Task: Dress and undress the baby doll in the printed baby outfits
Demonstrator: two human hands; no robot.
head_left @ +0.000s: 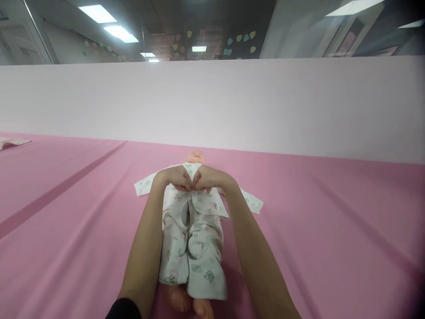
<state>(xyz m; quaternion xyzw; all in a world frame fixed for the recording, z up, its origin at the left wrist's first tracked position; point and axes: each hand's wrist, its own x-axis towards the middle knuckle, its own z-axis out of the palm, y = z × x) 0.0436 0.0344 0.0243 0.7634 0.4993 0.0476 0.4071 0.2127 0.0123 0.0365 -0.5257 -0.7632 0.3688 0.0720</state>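
A baby doll (195, 156) lies on its back on the pink padded surface, its head away from me and its bare feet close to me. White printed pants (204, 252) cover its legs. Over its chest is a white top (210, 204) with small prints, the sleeves spread to both sides. My left hand (179, 178) and my right hand (206, 178) meet at the middle of the top's front. Both are closed, with fingers pinching the cloth there. The fingertips and the exact fastening between them are partly hidden.
The pink surface (325, 248) has long creases and stretches out to both sides. Behind the doll's head rises a white wall (212, 104), with glass above it reflecting ceiling lights. A pale folded cloth (13, 142) lies at the far left edge.
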